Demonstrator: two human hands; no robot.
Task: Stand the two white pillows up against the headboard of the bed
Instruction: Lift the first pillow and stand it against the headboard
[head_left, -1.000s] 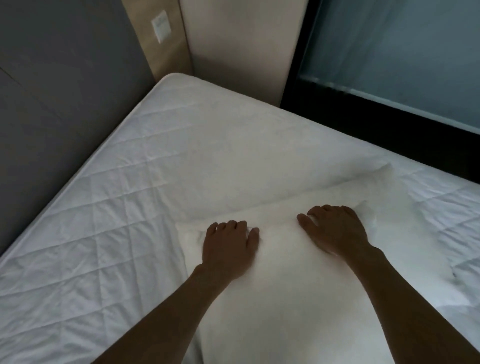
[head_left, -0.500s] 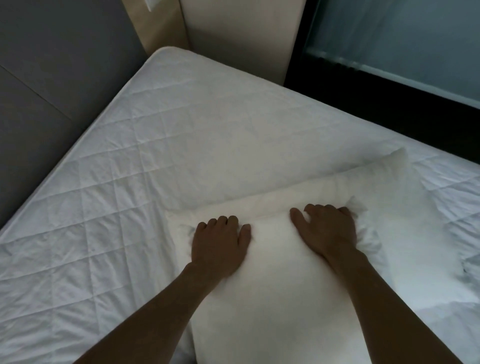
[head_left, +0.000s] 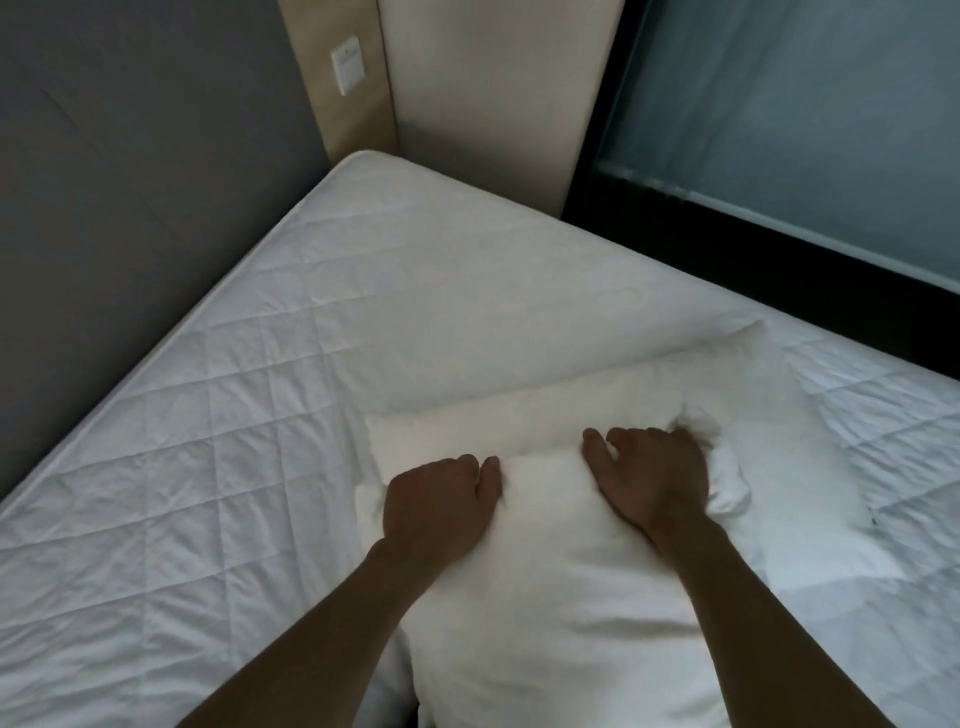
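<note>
Two white pillows lie stacked flat on the white quilted mattress (head_left: 337, 322). The upper pillow (head_left: 561, 582) lies nearest me. The lower pillow (head_left: 660, 389) shows beyond it and to the right. My left hand (head_left: 436, 504) curls its fingers over the upper pillow's far edge near its left corner. My right hand (head_left: 649, 478) grips the same edge near the right corner, where the fabric is bunched. The grey padded headboard (head_left: 130, 208) runs along the mattress's left side, apart from both pillows.
A beige wall panel with a white switch (head_left: 349, 65) stands at the bed's far corner. A dark frame (head_left: 727, 260) under a frosted window (head_left: 805, 130) borders the mattress's far right side. Bare mattress lies between the pillows and the headboard.
Both hands lay flat on the upper pillow; now their fingers are curled around its far edge and the fabric bunches at the right corner.
</note>
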